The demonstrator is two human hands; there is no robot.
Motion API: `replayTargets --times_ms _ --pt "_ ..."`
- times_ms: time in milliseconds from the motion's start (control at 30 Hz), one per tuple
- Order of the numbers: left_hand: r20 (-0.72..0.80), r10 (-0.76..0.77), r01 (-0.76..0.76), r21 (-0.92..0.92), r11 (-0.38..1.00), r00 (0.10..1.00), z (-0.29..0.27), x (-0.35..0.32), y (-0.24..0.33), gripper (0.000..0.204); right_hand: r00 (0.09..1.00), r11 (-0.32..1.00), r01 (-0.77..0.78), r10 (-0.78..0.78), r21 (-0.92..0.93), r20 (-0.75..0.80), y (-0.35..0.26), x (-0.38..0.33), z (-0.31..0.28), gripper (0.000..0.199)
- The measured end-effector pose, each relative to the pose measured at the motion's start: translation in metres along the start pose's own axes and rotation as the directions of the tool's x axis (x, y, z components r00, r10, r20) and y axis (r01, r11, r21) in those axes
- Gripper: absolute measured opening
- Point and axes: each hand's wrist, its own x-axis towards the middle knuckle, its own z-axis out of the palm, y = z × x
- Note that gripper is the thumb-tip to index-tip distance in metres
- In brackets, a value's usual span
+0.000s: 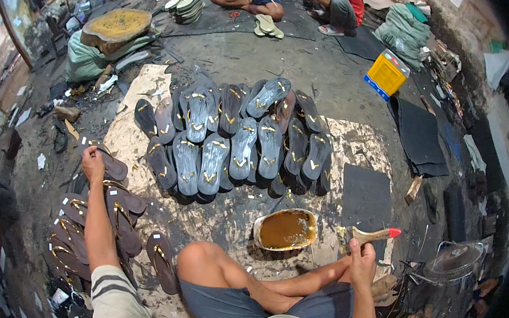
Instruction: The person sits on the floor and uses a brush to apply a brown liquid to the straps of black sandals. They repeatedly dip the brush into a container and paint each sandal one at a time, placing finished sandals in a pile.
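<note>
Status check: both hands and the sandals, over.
Left hand gripping a brown sandal from the left pile. Right hand holding a wooden red-tipped brush beside the bowl of brown glue. Nothing blocking.

Brown sandal (111,167) under left hand (92,163): matt rubbery sole, shiny gold straps. Brush (370,236) in right hand (361,263): bare wood handle, glossy red tip; bowl (285,229) holds wet, glossy brown glue. Grey soles (243,148) look dull, dusty; floor sheet (138,140) is rough, glue-stained.

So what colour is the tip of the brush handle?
Red, on the brush in the right hand; head view.
</note>
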Motion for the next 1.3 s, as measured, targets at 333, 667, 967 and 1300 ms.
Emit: replayTargets --times_ms 333,667,967,1300 --pt "0.196 0.509 -0.345 -0.533 0.773 0.838 -0.187 -0.178 0.205 0.012 0.820 0.926 0.247 -0.356 0.285 0.447 0.022 0.021 0.100 0.031" --pt "0.489 0.549 -0.334 -0.461 0.822 0.678 -0.252 -0.351 0.205 0.062 0.812 0.748 0.503 -0.581 0.433 0.061 0.004 0.039 0.100 0.023" --pt "0.484 0.139 0.225 -0.618 0.754 0.864 -0.224 -0.347 0.211 0.057 0.890 0.901 0.423 -0.433 0.095 0.141 0.030 0.072 -0.017 0.021" --pt "0.810 0.440 0.914 -0.398 -0.075 0.389 -0.163 -0.384 0.351 0.054 0.915 0.228 -0.070 -0.372 0.971 0.154 -0.073 0.001 0.002 0.031"
